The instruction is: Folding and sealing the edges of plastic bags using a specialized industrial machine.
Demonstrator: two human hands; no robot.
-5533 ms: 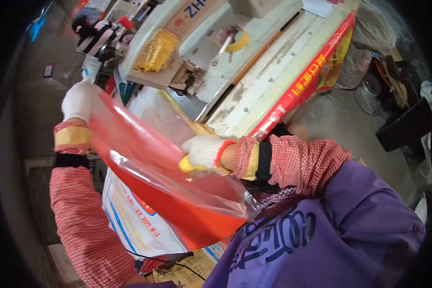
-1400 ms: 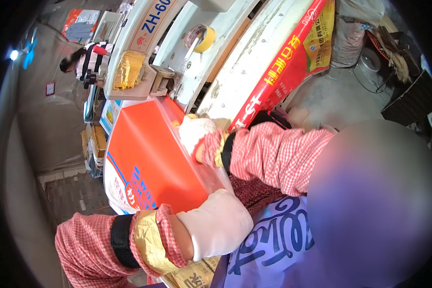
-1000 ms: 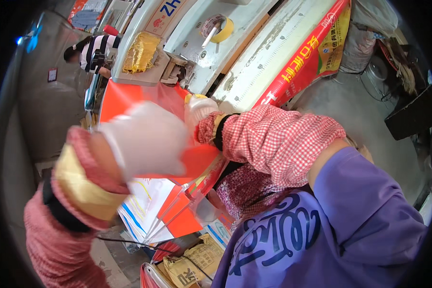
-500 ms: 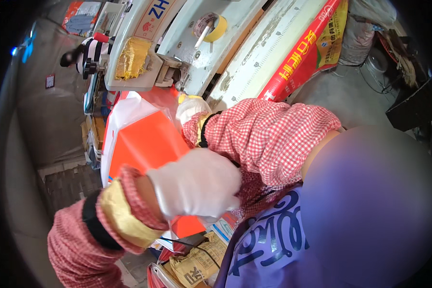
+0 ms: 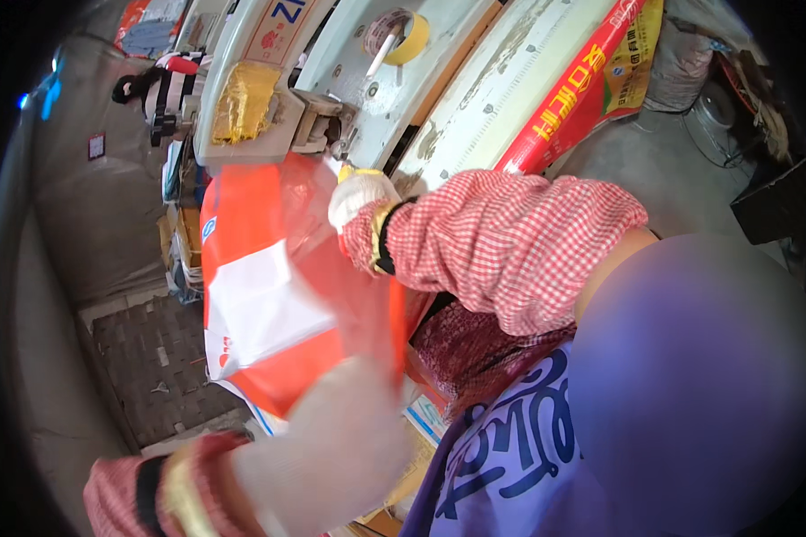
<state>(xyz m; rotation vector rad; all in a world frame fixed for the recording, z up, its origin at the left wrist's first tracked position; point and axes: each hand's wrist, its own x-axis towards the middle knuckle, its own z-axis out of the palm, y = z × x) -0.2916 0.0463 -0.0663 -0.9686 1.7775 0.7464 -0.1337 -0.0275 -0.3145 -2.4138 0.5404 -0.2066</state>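
Touching the plastic: gloved right hand (image 5: 363, 201), near centre toward 11 o'clock, against clear film; cannot tell whether its fingers pinch.
Blurred glove: left hand (image 5: 327, 452), toward 7 o'clock, before the sheet's lower edge; finger state and contact cannot be told.
Red-and-white plastic sheet: glossy, creased (image 5: 313, 353), at 9 o'clock; white panel midway.
Tape roll: yellow ring (image 5: 415, 43) at 12 o'clock, white stick (image 5: 382, 55) in its hole, on the grey machine (image 5: 336, 63).
Wrap: smooth red-and-yellow plastic (image 5: 569, 112), 1 to 2 o'clock.
Sack: crinkled, translucent (image 5: 683, 85), at 2 o'clock; contents unclear.
Box: angular, black (image 5: 770, 204), near 3 o'clock.
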